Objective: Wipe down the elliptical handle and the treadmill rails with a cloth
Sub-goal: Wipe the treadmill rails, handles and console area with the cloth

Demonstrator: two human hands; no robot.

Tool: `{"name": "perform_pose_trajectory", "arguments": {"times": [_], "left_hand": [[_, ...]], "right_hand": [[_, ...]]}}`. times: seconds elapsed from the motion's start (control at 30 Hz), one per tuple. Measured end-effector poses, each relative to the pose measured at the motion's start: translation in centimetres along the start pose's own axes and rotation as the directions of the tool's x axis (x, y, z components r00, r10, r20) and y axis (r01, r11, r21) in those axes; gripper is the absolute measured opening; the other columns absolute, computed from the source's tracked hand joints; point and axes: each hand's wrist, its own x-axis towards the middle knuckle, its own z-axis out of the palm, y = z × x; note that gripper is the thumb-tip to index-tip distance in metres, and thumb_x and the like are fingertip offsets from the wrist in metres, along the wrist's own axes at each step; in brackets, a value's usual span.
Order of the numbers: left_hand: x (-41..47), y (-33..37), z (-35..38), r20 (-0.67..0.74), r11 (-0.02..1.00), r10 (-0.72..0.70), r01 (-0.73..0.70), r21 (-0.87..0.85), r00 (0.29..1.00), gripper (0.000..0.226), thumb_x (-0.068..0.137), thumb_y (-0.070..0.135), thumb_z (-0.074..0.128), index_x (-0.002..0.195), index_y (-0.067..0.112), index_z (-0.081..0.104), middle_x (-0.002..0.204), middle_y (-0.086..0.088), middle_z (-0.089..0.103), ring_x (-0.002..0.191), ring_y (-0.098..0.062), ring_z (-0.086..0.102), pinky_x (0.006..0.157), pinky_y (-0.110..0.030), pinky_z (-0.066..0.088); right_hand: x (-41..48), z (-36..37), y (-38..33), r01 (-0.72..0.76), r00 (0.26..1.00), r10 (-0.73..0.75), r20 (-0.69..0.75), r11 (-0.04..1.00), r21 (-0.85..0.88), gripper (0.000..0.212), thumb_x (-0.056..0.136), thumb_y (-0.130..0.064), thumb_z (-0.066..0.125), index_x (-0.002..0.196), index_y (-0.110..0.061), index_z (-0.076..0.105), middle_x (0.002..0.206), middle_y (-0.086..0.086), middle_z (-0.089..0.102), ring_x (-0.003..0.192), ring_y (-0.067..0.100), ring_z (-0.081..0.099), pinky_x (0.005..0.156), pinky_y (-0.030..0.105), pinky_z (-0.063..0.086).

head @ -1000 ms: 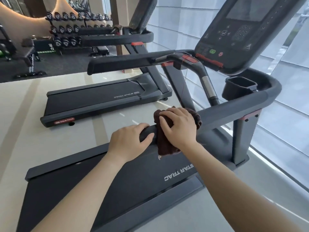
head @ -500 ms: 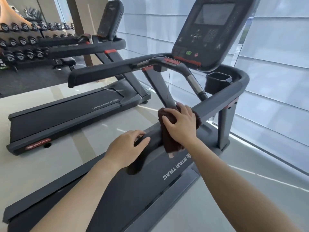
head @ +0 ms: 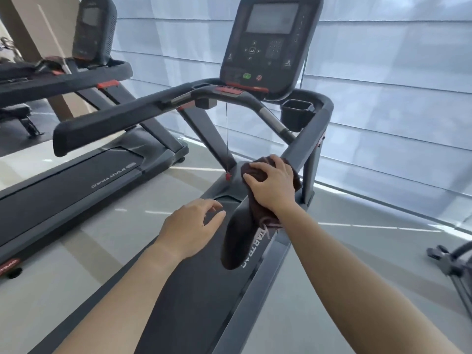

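Observation:
A dark brown cloth (head: 256, 172) is wrapped over the right rail (head: 236, 241) of the nearest treadmill. My right hand (head: 272, 186) grips the cloth and presses it onto that rail, partway along its length. Just to the left, my left hand (head: 190, 227) hovers off the rail with its fingers loosely spread and nothing in it. The left rail (head: 107, 126) of the same treadmill runs from the console (head: 268, 44) toward me, dark grey and padded. No elliptical handle is in view.
The treadmill belt (head: 194, 290) lies below my arms. A red safety cord (head: 227, 139) hangs from the crossbar. A second treadmill (head: 76, 175) stands to the left. Window blinds (head: 383, 72) fill the wall ahead. Part of another machine's base (head: 452, 264) sits at the far right.
My left hand has let go of the right rail and lifted off to the left. My view has swung right to face the console. My right hand keeps the cloth on the rail.

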Motion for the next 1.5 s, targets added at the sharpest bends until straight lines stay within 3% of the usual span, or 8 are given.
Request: {"name": "perform_pose_trajectory", "arguments": {"times": [0.23, 0.47, 0.63, 0.83, 1.0, 1.23, 1.4, 1.5], "left_hand": [[2.3, -2.5, -0.5, 0.022, 1.000, -0.027, 0.027, 0.000, 0.999, 0.029, 0.086, 0.056, 0.041, 0.105, 0.041, 0.056, 0.100, 0.021, 0.062, 0.088, -0.003, 0.058, 0.070, -0.025, 0.044], [6.9, -1.8, -0.6, 0.009, 0.998, 0.043, -0.043, -0.036, 0.999, 0.029, 0.086, 0.054, 0.043, 0.106, 0.038, 0.057, 0.103, 0.018, 0.062, 0.093, -0.006, 0.057, 0.070, -0.026, 0.042], [9.4, -1.7, -0.1, 0.058, 0.991, 0.120, -0.116, -0.071, 0.991, 0.030, 0.087, 0.052, 0.044, 0.108, 0.036, 0.058, 0.105, 0.016, 0.062, 0.093, -0.005, 0.057, 0.078, -0.031, 0.048], [13.3, -2.5, 0.7, 0.137, 0.963, 0.253, -0.235, -0.130, 0.958, 0.029, 0.087, 0.050, 0.045, 0.109, 0.035, 0.058, 0.104, 0.017, 0.061, 0.091, -0.001, 0.054, 0.080, -0.029, 0.047], [16.1, -2.6, -0.6, 0.231, 0.891, 0.451, -0.418, -0.179, 0.862, 0.031, 0.088, 0.049, 0.045, 0.112, 0.033, 0.057, 0.112, 0.014, 0.060, 0.102, -0.005, 0.056, 0.086, -0.036, 0.050], [17.9, -1.4, -6.2, 0.367, 0.725, 0.687, -0.624, -0.293, 0.626, 0.035, 0.089, 0.051, 0.041, 0.115, 0.032, 0.056, 0.113, 0.014, 0.058, 0.102, -0.007, 0.055, 0.079, -0.030, 0.046], [19.2, -2.5, -7.6, 0.485, 0.738, 0.663, -0.605, -0.299, 0.570, 0.034, 0.089, 0.050, 0.039, 0.113, 0.034, 0.057, 0.112, 0.015, 0.057, 0.099, -0.005, 0.053, 0.077, -0.027, 0.043], [20.6, -2.6, -7.3, 0.518, 0.726, 0.667, -0.624, -0.290, 0.536, 0.033, 0.090, 0.051, 0.039, 0.112, 0.034, 0.057, 0.111, 0.016, 0.057, 0.101, -0.006, 0.054, 0.075, -0.027, 0.043]], "right_hand": [[-2.1, 1.5, 1.5, 0.090, 0.989, -0.076, -0.127, 0.990, 0.110, 0.029, 0.079, -0.043, 0.060, 0.108, -0.045, 0.061, 0.146, -0.008, 0.031, 0.134, 0.019, 0.019, 0.103, 0.030, 0.016], [2.7, 0.2, -0.1, -0.086, 0.996, 0.088, 0.013, 0.989, -0.124, 0.040, 0.082, -0.041, 0.055, 0.122, -0.041, 0.056, 0.153, -0.005, 0.021, 0.138, 0.028, 0.012, 0.105, 0.053, 0.029], [0.8, 0.8, 0.7, -0.055, 0.997, 0.050, -0.056, 0.994, -0.099, 0.040, 0.083, -0.044, 0.055, 0.123, -0.044, 0.051, 0.153, -0.007, 0.019, 0.135, 0.026, 0.016, 0.104, 0.045, 0.029], [1.4, 1.1, 0.0, -0.146, 0.987, 0.133, -0.095, 0.979, -0.144, 0.047, 0.082, -0.047, 0.057, 0.128, -0.047, 0.046, 0.153, -0.008, 0.018, 0.137, 0.025, 0.017, 0.107, 0.045, 0.027], [0.7, 1.3, -1.4, -0.251, 0.966, 0.225, -0.130, 0.941, -0.230, 0.052, 0.085, -0.044, 0.057, 0.135, -0.046, 0.041, 0.156, -0.005, 0.014, 0.136, 0.029, 0.022, 0.112, 0.040, 0.021], [-4.9, 5.3, -8.2, -0.560, 0.822, 0.442, -0.358, 0.740, -0.372, 0.057, 0.085, -0.045, 0.055, 0.137, -0.049, 0.030, 0.155, 0.003, 0.014, 0.126, 0.035, 0.030, 0.091, 0.054, 0.043], [-6.3, 7.3, -10.2, -0.705, 0.692, 0.529, -0.491, 0.641, -0.304, 0.055, 0.086, -0.041, 0.060, 0.138, -0.035, 0.041, 0.146, 0.017, 0.033, 0.120, 0.041, 0.041, 0.086, 0.060, 0.046], [-3.8, 6.7, -9.7, -0.779, 0.610, 0.581, -0.538, 0.564, -0.274, 0.054, 0.089, -0.044, 0.053, 0.139, -0.034, 0.036, 0.145, 0.019, 0.034, 0.118, 0.042, 0.043, 0.088, 0.056, 0.045]]}}
